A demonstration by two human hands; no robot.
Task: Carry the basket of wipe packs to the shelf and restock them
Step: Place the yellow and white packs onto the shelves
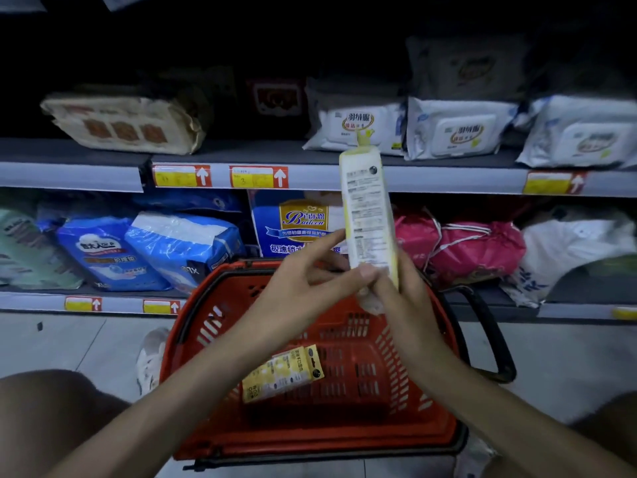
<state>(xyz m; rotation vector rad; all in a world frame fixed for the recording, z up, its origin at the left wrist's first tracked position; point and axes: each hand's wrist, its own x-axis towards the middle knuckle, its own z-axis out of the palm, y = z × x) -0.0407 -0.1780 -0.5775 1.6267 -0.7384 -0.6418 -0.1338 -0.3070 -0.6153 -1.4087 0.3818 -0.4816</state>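
Observation:
A red plastic basket point(396, 401) sits on the floor between my knees, in front of the shelf. One yellow-and-white wipe pack point(282, 374) lies flat inside it. A second yellow wipe pack point(368, 215) stands upright above the basket, its printed back toward me. My right hand point(400, 294) grips its lower end. My left hand point(303, 281) touches the same lower end with thumb and forefinger. The upper shelf point(310, 175) carries white wipe packs point(455, 129) at the right, just behind the held pack's top.
A tan tissue bundle point(127, 122) lies at the upper shelf's left. The lower shelf holds blue diaper packs point(144, 250), a blue box point(296, 225) and pink bags point(472, 250). The basket's black handle point(489, 336) hangs to the right. A white shoe point(151, 357) is beside the basket.

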